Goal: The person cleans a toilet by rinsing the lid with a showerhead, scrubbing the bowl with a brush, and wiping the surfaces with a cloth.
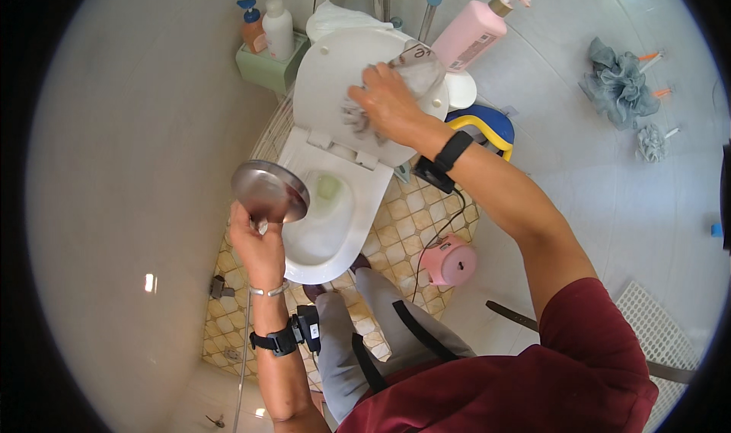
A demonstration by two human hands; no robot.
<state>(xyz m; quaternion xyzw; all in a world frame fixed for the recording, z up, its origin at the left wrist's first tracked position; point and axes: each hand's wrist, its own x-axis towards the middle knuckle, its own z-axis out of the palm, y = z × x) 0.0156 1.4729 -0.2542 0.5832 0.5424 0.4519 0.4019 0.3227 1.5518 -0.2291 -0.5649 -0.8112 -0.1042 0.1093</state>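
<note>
My left hand (257, 247) grips the neck of a round metal shower head (271, 190), held above the left side of the white toilet bowl (337, 250). Its hose runs down beside my left forearm. With my right hand (391, 104) I press a crumpled grey-white cloth (421, 72) against the raised toilet lid (320, 93). Part of the cloth sticks out past my fingers and bears brown printing; the rest is blurred beneath my hand. Inside the bowl there is a greenish patch (328, 187).
A pink pump bottle (471, 33) stands behind the lid's right side. Two bottles rest on a green box (265, 67) at the left. A blue and yellow plastic item (491, 127) sits right of the lid. On the tiled floor is a pink container (451, 260). Mesh sponges (619, 84) hang on the wall.
</note>
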